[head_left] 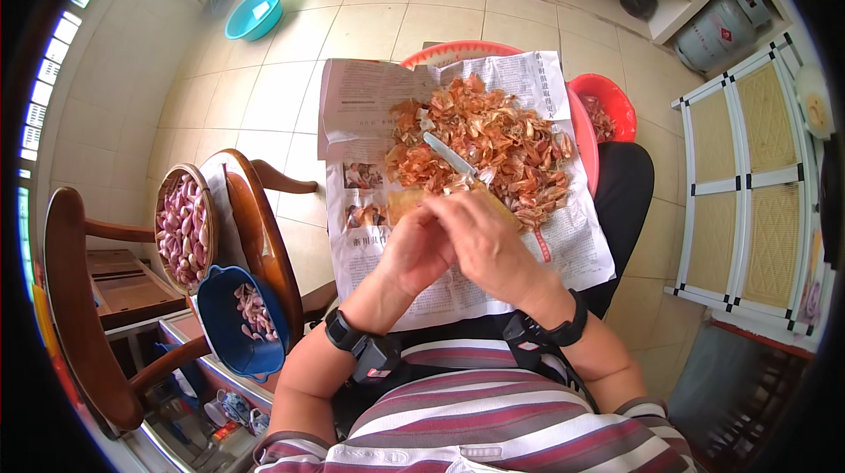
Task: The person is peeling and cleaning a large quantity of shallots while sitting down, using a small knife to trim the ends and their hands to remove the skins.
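Observation:
My left hand (419, 245) and my right hand (485, 245) meet over the front of a newspaper sheet (370, 275) spread across my lap. Their fingers are curled together, and whatever may be between them is hidden. Just beyond the fingertips lies a heap of dry, orange-brown shallot skins (475, 123). A slim pale-blue strip, perhaps a knife (449, 153), slants across the heap. Partly under my hands is a flat yellowish-brown piece (404, 204), probably a small board. Under the paper's far side shows a pink-red basin (462, 47).
On a wooden chair (264, 229) at left stand a wicker basket of peeled shallots (210, 235) and a blue plastic basin (221, 334) with smaller ones. A red bowl (624, 100) with shallots sits at right. Farther off are a turquoise basin (274, 1) and a gas cylinder (719, 24).

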A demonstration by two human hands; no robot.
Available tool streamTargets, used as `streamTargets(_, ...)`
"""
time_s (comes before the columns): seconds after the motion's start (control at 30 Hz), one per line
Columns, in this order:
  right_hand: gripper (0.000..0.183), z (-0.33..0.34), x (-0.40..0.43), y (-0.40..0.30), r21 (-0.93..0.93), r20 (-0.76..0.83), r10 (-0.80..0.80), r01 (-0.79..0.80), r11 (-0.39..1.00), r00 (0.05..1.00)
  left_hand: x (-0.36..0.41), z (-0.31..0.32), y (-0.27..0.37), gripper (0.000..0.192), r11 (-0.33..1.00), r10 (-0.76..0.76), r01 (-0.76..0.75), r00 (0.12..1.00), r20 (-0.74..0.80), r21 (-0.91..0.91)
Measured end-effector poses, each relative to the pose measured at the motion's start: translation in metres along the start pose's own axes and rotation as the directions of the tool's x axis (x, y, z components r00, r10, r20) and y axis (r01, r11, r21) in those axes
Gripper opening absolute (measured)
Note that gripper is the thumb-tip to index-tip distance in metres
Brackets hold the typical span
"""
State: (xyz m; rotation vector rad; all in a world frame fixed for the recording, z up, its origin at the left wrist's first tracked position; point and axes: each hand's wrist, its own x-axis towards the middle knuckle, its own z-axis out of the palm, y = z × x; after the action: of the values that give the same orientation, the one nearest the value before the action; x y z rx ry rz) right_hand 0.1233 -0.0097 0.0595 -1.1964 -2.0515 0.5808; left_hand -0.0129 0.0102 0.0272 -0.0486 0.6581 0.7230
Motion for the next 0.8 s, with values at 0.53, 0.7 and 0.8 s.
streamTargets(0.53, 0.021, -0.036, -0.01, 0.021, -0.029, 0.039, 0.236, -0.235, 0.972, 0.971, -0.218, -0.058, 0.136, 0.022, 0.457, 0.723, -0.295, 0.673, -0.157, 0.839)
streamTargets(0.7, 0.019, -0.055, -0.012, 0.038, -0.134, 0.011, 0.333, -0.328, 0.935, 0.943, -0.271, -0.147, 0.127, 0.02, 0.37, 0.742, 0.059, 0.582, -0.334, 0.927)
streamTargets(0.8, 0.018, -0.061, -0.011, 0.041, -0.184, 0.006, 0.319, -0.312, 0.932, 0.948, -0.275, -0.161, 0.117, 0.026, 0.042, 0.741, 0.309, 0.629, -0.237, 0.95)
